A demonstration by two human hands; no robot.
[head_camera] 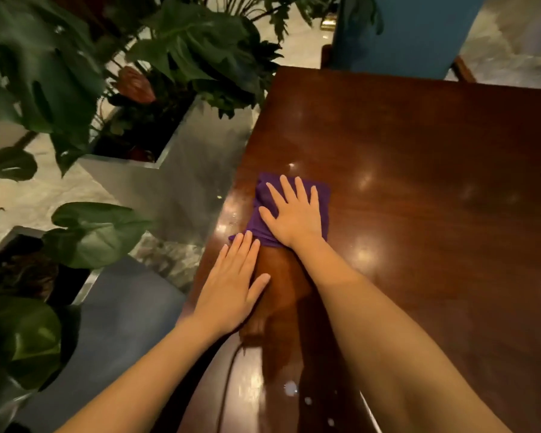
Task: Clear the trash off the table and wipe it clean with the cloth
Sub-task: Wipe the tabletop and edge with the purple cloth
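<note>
A folded purple cloth (324, 195) lies on the glossy dark wooden table (419, 167) near its left edge. My right hand (294, 214) presses flat on the cloth with fingers spread, covering most of it. Just behind it, my left hand (231, 285) rests flat on the bare wood at the table's left edge, its fingertips touching the cloth's near corner. No trash shows on the tabletop.
Large-leafed plants (185, 48) in metal planters (175, 179) stand close along the table's left side. A teal chair (403, 32) sits at the far edge. Pale marble floor shows around them.
</note>
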